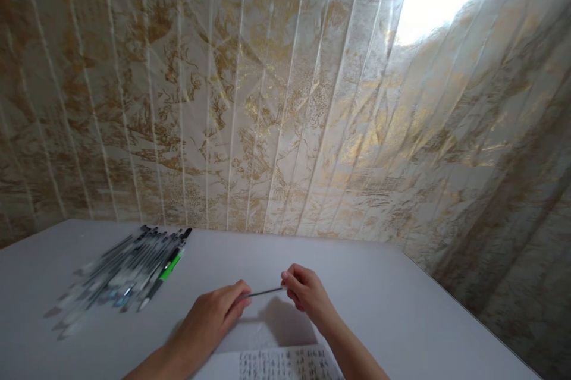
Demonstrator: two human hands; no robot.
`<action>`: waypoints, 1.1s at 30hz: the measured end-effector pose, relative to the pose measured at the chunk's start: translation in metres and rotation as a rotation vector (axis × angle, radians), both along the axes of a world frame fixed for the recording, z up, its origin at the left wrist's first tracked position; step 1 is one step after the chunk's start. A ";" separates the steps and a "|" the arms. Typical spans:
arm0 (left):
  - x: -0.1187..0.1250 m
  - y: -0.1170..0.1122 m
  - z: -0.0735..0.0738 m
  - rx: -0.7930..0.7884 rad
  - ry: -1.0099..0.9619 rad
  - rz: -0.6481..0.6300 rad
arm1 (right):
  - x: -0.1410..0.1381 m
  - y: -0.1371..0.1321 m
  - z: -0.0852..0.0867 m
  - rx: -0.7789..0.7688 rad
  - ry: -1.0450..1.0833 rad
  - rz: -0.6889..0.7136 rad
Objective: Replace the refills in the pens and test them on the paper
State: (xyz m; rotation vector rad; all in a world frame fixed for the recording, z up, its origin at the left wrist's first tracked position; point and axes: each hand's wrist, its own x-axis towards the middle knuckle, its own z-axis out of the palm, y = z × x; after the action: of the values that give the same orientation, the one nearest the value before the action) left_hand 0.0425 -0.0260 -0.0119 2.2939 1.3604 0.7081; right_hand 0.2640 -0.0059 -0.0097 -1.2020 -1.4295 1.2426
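My left hand [215, 311] is closed around one end of a thin dark rod [266, 292] that looks like a pen refill. Finger and thumb of my right hand [308, 292] pinch its other end. The rod spans the gap between both hands, nearly level, a little above the table; both its ends are hidden in my fingers. Below my hands lies a sheet of paper [285, 363] with rows of dark handwriting, cut off by the bottom of the view.
At the left of the white table [370, 285] lies a blurred pile of pens [138, 267], most of them dark or clear. A green pen [171, 267] is at the pile's right side. Behind the table hangs a gold-patterned curtain [267, 100], shining brightly at upper right.
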 end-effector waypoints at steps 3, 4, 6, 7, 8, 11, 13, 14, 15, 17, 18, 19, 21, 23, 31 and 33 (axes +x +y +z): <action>0.000 -0.004 -0.003 0.034 -0.044 -0.029 | -0.012 0.010 -0.005 -0.006 0.095 -0.024; 0.000 -0.005 -0.004 0.042 -0.053 -0.043 | -0.017 0.010 -0.007 0.016 0.113 -0.034; 0.003 -0.008 -0.006 0.028 -0.051 -0.055 | -0.026 0.006 -0.012 0.065 0.118 -0.026; 0.005 -0.009 -0.007 0.010 -0.038 -0.047 | -0.029 0.003 -0.014 0.076 0.123 -0.014; 0.006 -0.011 -0.008 -0.011 -0.018 -0.032 | -0.031 0.000 -0.015 0.073 0.136 -0.003; 0.008 -0.013 -0.011 -0.039 0.039 0.013 | -0.028 -0.005 -0.018 0.021 0.167 -0.020; 0.006 -0.013 -0.012 -0.028 0.057 0.019 | -0.023 -0.006 -0.020 0.013 0.092 -0.054; 0.004 -0.013 -0.011 -0.021 0.058 0.015 | -0.020 -0.005 -0.021 0.015 0.036 -0.066; 0.002 -0.012 -0.010 -0.012 0.054 0.009 | -0.018 -0.005 -0.022 0.020 -0.021 -0.075; -0.001 -0.012 -0.008 0.006 0.034 -0.007 | -0.015 -0.003 -0.023 0.032 -0.110 -0.077; -0.002 -0.012 -0.007 0.014 0.026 -0.014 | -0.015 -0.002 -0.024 0.048 -0.140 -0.079; -0.003 -0.012 -0.006 0.018 0.022 -0.017 | -0.015 -0.001 -0.025 0.073 -0.168 -0.077; -0.004 -0.012 -0.005 0.018 0.030 -0.010 | -0.015 -0.001 -0.026 0.132 -0.216 -0.070; -0.004 -0.012 -0.005 0.008 0.037 -0.003 | -0.016 -0.001 -0.025 0.183 -0.263 -0.063; -0.006 -0.006 -0.007 0.049 0.058 -0.001 | -0.019 -0.004 -0.025 0.309 -0.404 -0.035; -0.006 -0.006 -0.005 0.039 0.047 -0.017 | -0.020 -0.004 -0.024 0.319 -0.391 -0.028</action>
State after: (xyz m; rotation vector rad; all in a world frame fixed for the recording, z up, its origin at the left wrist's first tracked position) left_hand 0.0362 -0.0323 -0.0173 2.3642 1.3570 0.6848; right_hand 0.2442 -0.0099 -0.0340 -1.2779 -1.8076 0.7447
